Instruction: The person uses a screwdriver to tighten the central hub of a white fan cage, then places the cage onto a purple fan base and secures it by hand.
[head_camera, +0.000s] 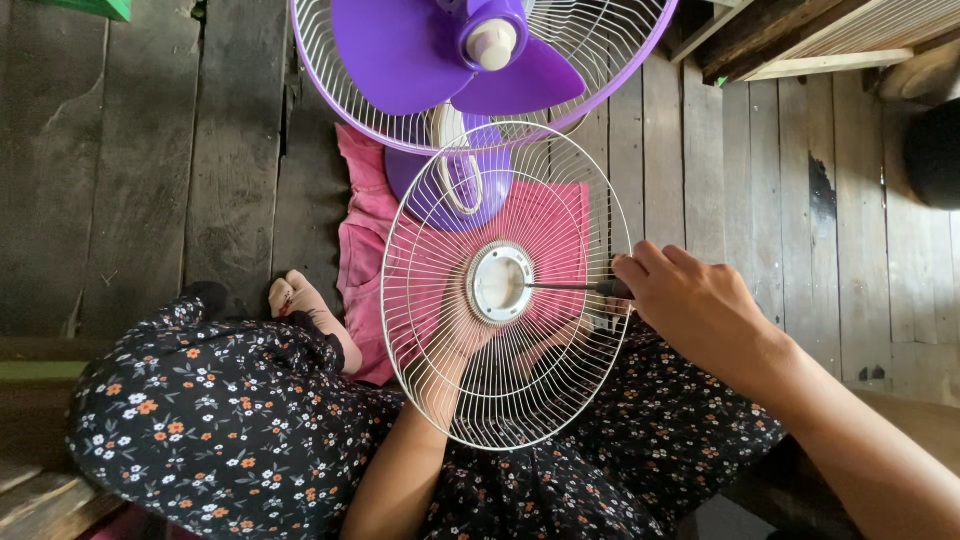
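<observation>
We hold grille (505, 290) upright over lap, left hand (470, 345) behind it, fingers curled round wires. Right hand (690, 300) grips screwdriver (575, 287), tip at hub (497, 283). Grille looks light, springy, bendable (best held at rim). Fan (470, 50) just beyond.

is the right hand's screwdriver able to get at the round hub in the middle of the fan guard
Probably yes. The right hand holds the screwdriver with its tip already at the hub of the white fan guard; nothing sits between them. The left hand supports the guard from behind.
</observation>
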